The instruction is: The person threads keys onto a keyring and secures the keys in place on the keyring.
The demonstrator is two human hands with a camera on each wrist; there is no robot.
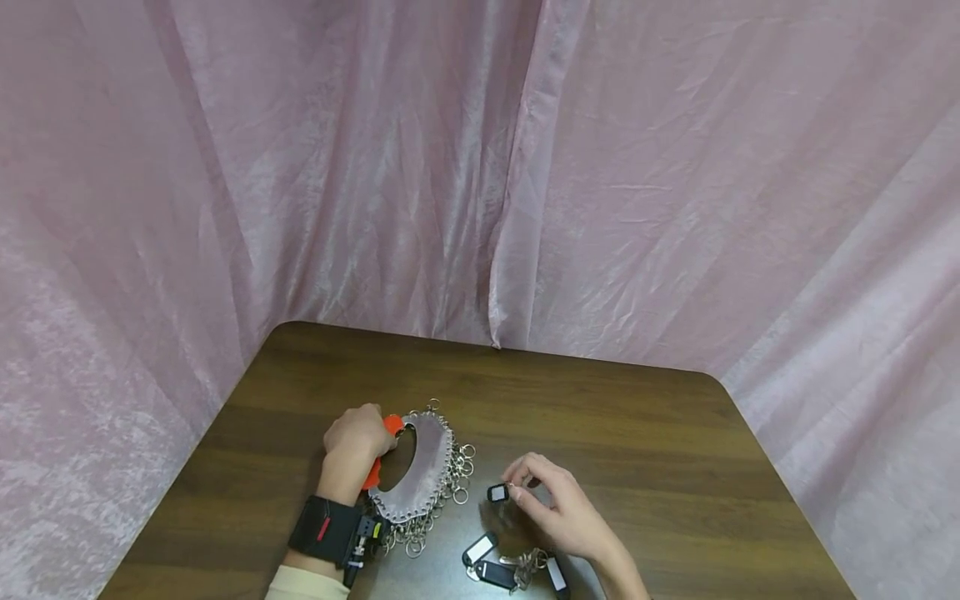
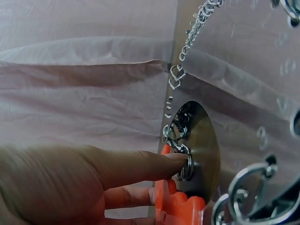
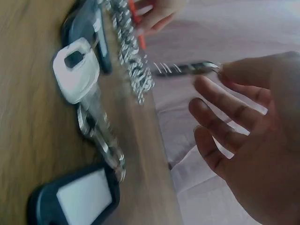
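Note:
My left hand (image 1: pixel 360 435) grips the orange handle (image 1: pixel 372 476) of a silver metal plate with a large oval opening. Many small metal rings (image 1: pixel 459 471) hang along the edge of the plate (image 1: pixel 433 458). In the left wrist view the thumb lies along the top of the orange grip (image 2: pixel 180 206), next to the rings. Right of the plate, my right hand (image 1: pixel 561 510) pinches a small black key tag (image 1: pixel 498 493) by its end between thumb and forefinger. It hangs above the table; the right wrist view shows the other fingers loosely bent under the tag (image 3: pixel 185 69).
Below my right hand, several black key tags (image 1: pixel 480 548) with white labels lie on the wooden table (image 1: pixel 600 417) beside a cluster of metal keys (image 1: pixel 527 565). One silver key (image 3: pixel 77 70) is close to the right wrist camera. Pink curtains (image 1: pixel 420 167) hang behind the table.

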